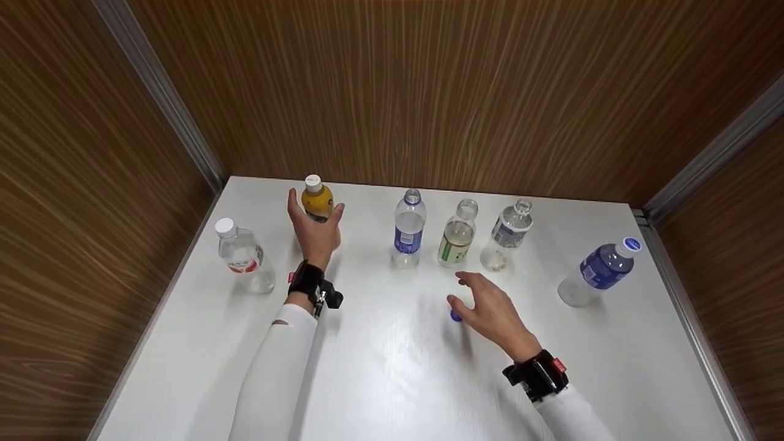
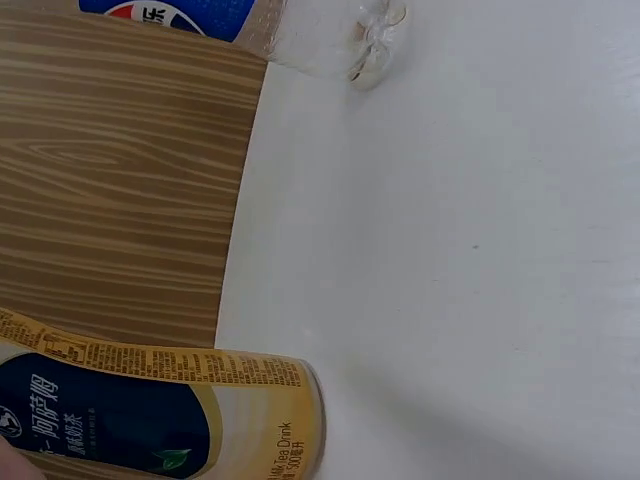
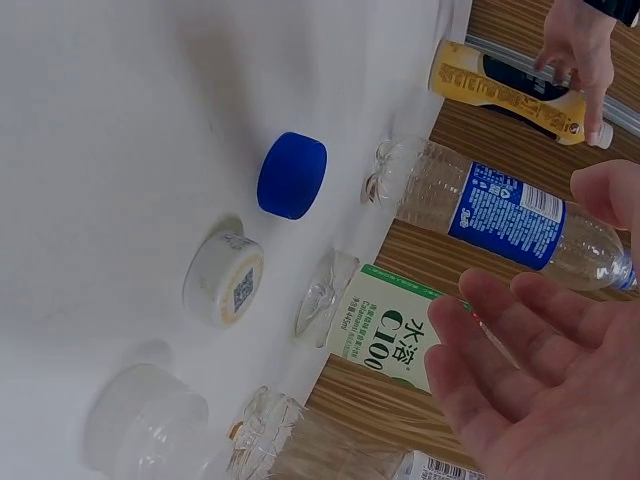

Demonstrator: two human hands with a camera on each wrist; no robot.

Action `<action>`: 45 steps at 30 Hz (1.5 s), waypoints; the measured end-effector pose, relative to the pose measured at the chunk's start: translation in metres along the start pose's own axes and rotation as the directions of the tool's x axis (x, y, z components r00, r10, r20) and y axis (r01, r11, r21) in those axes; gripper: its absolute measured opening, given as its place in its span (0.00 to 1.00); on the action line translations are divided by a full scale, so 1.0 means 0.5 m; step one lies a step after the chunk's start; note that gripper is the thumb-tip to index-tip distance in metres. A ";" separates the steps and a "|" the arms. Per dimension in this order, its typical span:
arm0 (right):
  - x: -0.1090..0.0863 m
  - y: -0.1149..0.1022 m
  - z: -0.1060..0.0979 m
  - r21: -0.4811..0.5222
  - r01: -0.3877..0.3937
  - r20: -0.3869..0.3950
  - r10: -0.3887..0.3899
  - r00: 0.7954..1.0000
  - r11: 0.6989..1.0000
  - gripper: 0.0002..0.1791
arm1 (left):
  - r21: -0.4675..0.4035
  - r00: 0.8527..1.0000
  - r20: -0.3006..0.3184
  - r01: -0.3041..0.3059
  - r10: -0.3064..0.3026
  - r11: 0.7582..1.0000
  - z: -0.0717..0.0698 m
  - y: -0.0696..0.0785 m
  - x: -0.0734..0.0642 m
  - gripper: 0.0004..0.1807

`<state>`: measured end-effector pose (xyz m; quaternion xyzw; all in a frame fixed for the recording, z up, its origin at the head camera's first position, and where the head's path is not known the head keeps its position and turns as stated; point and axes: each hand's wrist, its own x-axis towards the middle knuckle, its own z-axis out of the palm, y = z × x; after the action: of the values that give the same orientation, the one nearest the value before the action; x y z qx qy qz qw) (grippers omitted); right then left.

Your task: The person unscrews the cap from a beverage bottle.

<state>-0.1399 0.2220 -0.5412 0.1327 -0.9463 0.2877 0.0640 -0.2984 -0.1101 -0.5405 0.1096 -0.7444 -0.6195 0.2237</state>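
My left hand (image 1: 315, 236) is at the yellow milk tea bottle (image 1: 318, 199), thumb and forefinger spread on either side of it. The bottle stands upright with its white cap on; its dark label (image 2: 110, 415) shows in the left wrist view. Over the table, my right hand (image 1: 493, 312) holds nothing, its fingers apart and slightly bent. A blue cap (image 3: 292, 175) lies near it, beside a white cap (image 3: 225, 280) and a translucent cap (image 3: 145, 420). Beyond that hand stand three uncapped bottles: blue-labelled (image 1: 408, 236), green-labelled (image 1: 455, 245) and clear with a small label (image 1: 507, 236).
At the left stands a capped clear bottle (image 1: 245, 260) with a red and white label. A blue-labelled bottle (image 1: 597, 272) with a blue cap stands at the right. Wood-grain panels (image 1: 392, 92) enclose the white table (image 1: 380, 367) at the back and both sides.
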 end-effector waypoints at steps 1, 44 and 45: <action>0.001 -0.001 0.000 -0.001 -0.003 0.003 0.003 1.000 1.000 0.29 | 0.002 1.000 0.009 0.020 -0.020 1.000 0.002 -0.003 0.003 0.59; 0.060 -0.053 -0.044 0.166 0.123 -0.163 -0.096 0.982 0.979 0.23 | 0.095 0.835 0.461 -0.381 0.298 0.920 0.005 0.021 -0.203 0.38; 0.065 -0.058 -0.046 0.172 0.130 -0.176 -0.100 0.979 0.976 0.23 | 0.108 0.827 0.474 -0.396 0.303 0.912 0.007 0.023 -0.209 0.38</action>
<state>-0.1615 0.2048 -0.5006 0.1682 -0.8980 0.3790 0.1470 -0.2073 -0.0585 -0.5506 -0.1525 -0.8418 -0.4974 0.1443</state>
